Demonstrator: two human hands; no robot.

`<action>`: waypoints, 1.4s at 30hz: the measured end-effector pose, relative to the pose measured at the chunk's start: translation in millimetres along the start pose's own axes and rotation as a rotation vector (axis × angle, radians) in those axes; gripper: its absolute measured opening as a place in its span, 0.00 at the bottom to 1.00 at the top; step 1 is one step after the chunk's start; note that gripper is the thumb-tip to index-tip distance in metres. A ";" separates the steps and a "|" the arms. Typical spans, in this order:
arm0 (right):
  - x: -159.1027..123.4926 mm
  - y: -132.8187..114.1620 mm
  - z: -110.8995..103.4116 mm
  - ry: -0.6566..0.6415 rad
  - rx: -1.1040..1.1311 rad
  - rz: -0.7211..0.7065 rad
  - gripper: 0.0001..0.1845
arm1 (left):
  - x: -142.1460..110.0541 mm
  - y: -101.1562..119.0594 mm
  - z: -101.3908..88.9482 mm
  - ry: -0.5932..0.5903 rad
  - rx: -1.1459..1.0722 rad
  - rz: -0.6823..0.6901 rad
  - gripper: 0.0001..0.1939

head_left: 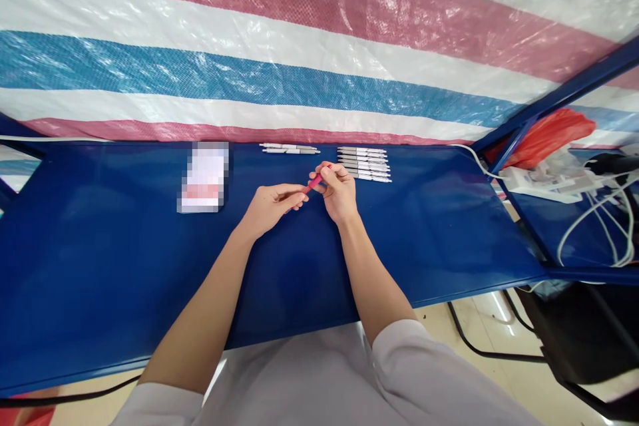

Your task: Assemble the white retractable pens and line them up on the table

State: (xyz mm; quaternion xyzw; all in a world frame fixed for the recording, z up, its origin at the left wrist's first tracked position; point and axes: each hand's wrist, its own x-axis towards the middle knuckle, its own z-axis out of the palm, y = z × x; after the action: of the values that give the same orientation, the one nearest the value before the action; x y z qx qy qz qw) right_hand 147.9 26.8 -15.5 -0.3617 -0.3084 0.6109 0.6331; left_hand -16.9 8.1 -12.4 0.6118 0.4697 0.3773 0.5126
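Over the middle of the blue table (pixel 294 279), my two hands meet on a slim pink pen (pixel 315 181). My left hand (pixel 274 206) pinches its lower left end between thumb and fingers. The upper right end is in the closed fingers of my right hand (pixel 339 193), and it lies tilted between them. Just behind my right hand is a row of several white and grey pens (pixel 369 163). Left of that row, a smaller group of similar pens (pixel 289 148) lies near the table's back edge.
A blurred-out white rectangular item (pixel 204 176) lies left of my hands. Behind the table hangs a striped plastic sheet (pixel 249 80). Blue frame posts (pixel 514 130) stand at the right, beside a white power strip (pixel 539 183), loose cables and a red plastic bag (pixel 554 136).
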 end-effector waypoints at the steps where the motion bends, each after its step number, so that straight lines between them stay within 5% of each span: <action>1: 0.8 1.0 0.2 0.022 -0.010 -0.014 0.15 | 0.5 -1.3 1.7 0.047 0.066 0.051 0.18; 6: 2.9 3.2 0.9 0.087 -0.033 -0.053 0.16 | 1.7 -3.9 6.7 0.173 0.225 0.200 0.15; 11: -0.5 0.1 1.6 0.002 -0.052 -0.005 0.14 | -0.2 0.4 0.6 0.019 0.012 0.002 0.20; 16: -4.9 -1.1 2.4 -0.063 0.001 0.024 0.13 | -3.7 8.6 -4.3 -0.159 -0.116 -0.034 0.20; 20: -3.8 0.3 1.4 -0.066 0.029 0.056 0.13 | -4.1 10.6 -5.6 -0.176 -0.159 -0.053 0.18; 24: -1.0 1.9 2.8 -0.009 0.022 0.042 0.12 | -1.9 5.1 -4.4 -0.106 -0.075 -0.065 0.17; 31: 0.2 2.8 6.1 0.099 -0.019 0.003 0.12 | 1.0 -7.3 5.9 0.159 0.205 0.132 0.16; 42: -1.9 3.7 3.1 -0.029 0.041 0.033 0.13 | -5.8 18.7 -5.8 -0.174 -0.106 -0.054 0.16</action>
State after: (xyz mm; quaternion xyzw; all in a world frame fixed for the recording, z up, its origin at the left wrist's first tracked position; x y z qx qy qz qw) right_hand 143.2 25.2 -16.8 -0.3446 -0.2990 0.6327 0.6257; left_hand -20.5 3.4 7.1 0.6014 0.4191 0.3333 0.5930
